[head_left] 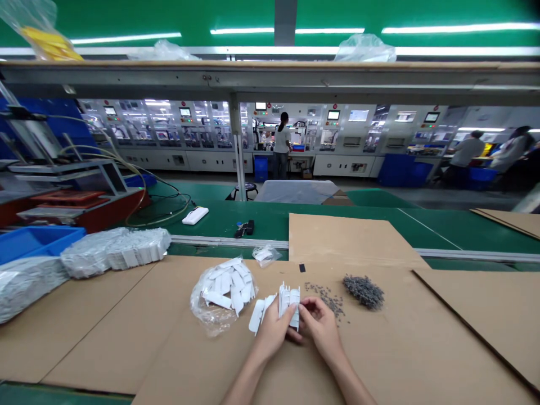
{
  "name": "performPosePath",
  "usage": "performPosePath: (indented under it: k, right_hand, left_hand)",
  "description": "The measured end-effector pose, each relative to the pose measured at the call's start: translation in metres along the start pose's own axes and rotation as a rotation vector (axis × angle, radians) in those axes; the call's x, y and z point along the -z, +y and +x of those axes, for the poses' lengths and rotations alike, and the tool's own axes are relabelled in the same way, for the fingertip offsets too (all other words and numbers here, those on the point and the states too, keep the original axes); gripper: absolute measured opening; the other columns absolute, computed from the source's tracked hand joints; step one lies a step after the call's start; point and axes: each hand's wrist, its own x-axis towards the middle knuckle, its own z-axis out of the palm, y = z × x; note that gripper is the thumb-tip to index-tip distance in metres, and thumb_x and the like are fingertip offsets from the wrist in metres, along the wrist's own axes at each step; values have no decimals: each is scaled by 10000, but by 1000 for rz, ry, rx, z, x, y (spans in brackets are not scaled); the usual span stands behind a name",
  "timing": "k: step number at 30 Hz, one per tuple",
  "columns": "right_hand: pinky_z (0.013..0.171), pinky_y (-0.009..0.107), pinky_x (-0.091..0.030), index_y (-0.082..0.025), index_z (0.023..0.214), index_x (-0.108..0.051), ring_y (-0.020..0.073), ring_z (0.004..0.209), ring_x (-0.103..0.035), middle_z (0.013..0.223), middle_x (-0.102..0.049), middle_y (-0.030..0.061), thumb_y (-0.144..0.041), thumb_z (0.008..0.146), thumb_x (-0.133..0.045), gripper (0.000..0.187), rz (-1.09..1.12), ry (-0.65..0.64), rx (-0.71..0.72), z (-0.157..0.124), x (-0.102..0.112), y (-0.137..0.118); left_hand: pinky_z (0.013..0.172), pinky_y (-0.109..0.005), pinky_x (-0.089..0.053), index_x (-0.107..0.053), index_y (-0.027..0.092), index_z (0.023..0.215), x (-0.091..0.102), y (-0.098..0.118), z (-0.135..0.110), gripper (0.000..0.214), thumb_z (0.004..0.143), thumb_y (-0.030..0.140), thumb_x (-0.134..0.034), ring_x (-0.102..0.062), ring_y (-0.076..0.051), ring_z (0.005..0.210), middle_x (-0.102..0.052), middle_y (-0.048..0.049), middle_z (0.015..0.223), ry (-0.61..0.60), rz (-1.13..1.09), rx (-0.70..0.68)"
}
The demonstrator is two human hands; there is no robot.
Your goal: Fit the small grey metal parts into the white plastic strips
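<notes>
My left hand [274, 326] is wrapped round a small stack of white plastic pieces [289, 299] above the cardboard. At the stack's right edge my right hand [321, 326] has its thumb and forefinger pinched together; whatever is between them is too small or hidden. Left of the stack lie a few loose white plastic pieces [256, 316]. Beyond those, a clear plastic bag [213, 323] is heaped with more of the same pieces. Small grey parts [333, 304] lie scattered by my right hand, with a denser pile of grey parts [365, 291] further right.
Cardboard sheets [202, 371] cover the bench. Bagged white parts [116, 250] and a blue bin [42, 242] stand at left, near a press fixture [63, 191]. A small bag [266, 256], a black square [302, 268] and keys [244, 228] lie ahead. People stand in the background.
</notes>
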Motion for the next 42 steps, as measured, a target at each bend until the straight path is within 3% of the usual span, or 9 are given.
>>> performPosePath:
  k: [7,14,20,26,32,36,42]
  right_hand:
    - [509,248,-426,-152,719,-544,130,519,-506,608,-557,10,-349,675,-584,206,-34,-37,0,0,0,-2]
    - [622,280,-444,-155,738,-541,177,676,-548,698,-581,39,-352,640,-616,233,0,38,14,2,2,-5]
    - [574,276,-442,-146,717,-570,153,551,-539,603,-588,23,-408,697,-547,264,-9,-154,-52,-1,-1,-7]
    - [592,284,-446,-143,718,-602,177,605,-557,641,-616,45,-470,674,-543,335,-62,-119,-14,-1,-1,-5]
    - [576,260,-428,-153,691,-594,162,592,-550,626,-604,20,-424,667,-574,273,-46,-116,-41,0,-1,0]
    - [521,236,-405,-155,675,-569,131,524,-526,587,-583,1,-374,651,-610,225,117,-88,-170,1,3,2]
    - [636,290,-437,-156,686,-546,144,600,-579,640,-599,18,-290,663,-623,156,456,-284,-409,-3,11,-4]
  left_hand:
    - [357,-221,-467,-476,155,901,1,-3,1,356,723,461,-452,-538,-120,481,-548,-23,710,39,11,-1]
    - [347,-214,-458,-468,158,931,1,-2,0,355,724,446,-461,-556,-133,487,-540,-9,656,5,33,12]
    - [290,-168,-343,-478,153,848,4,-4,3,300,745,430,-425,-459,-88,382,-483,31,550,96,128,-38]
    - [498,-206,-389,-527,159,767,5,6,-1,247,723,395,-471,-498,-130,555,-545,-10,623,202,292,-124]
    - [564,-212,-362,-526,169,754,5,5,0,212,750,363,-442,-489,-145,621,-536,-8,646,207,393,-190]
    - [573,-206,-352,-514,165,703,6,5,2,188,743,340,-460,-467,-132,617,-517,5,630,166,371,-204]
    - [446,-178,-290,-479,162,661,8,6,2,183,738,328,-466,-357,-76,438,-399,66,484,-40,162,-64]
